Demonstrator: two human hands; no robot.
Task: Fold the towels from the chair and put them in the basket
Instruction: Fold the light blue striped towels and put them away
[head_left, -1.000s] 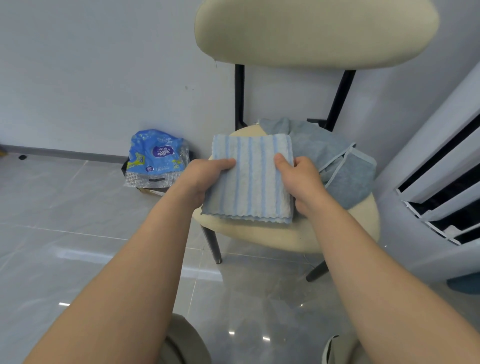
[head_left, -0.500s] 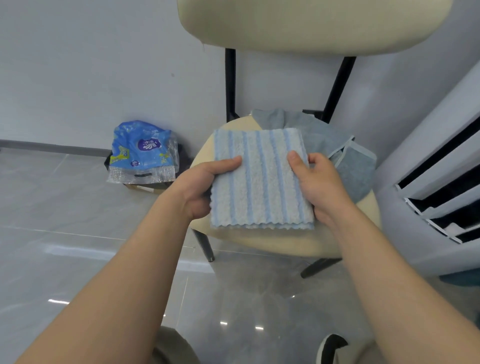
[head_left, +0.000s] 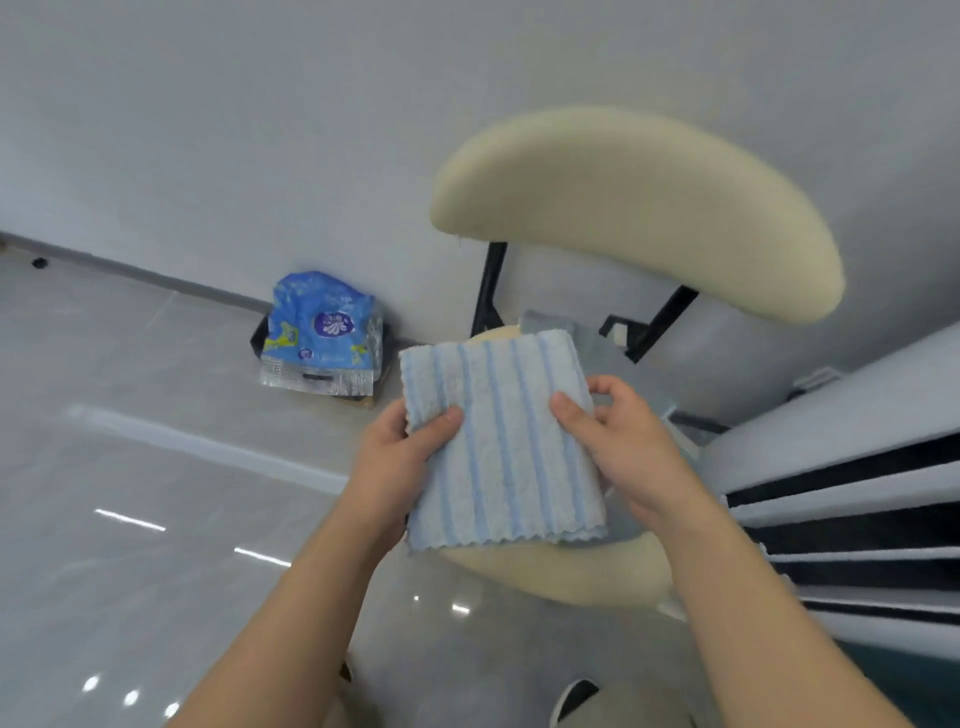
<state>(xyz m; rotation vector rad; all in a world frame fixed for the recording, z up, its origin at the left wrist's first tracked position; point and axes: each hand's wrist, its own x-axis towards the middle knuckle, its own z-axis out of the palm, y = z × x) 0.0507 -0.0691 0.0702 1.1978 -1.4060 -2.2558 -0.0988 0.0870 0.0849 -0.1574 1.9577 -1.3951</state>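
Fluffy striped towel (head_left: 501, 447) folded square, gripped by 2 hands, L (head_left: 397, 462) & R (head_left: 626, 441)

The striped towel (head_left: 506, 447) in front of the chair (head_left: 634, 208) was pale bluish-white with darker blue stripes. The chair itself was cream on the seat and backrest, with black struts. The towel on its seat (head_left: 597, 358) was plain grey-blue. Left of the chair was a bright blue bag (head_left: 322, 332) with a purple oval logo and a silvery bottom strip. The floor (head_left: 156, 519) under the chair was glossy light grey tile.
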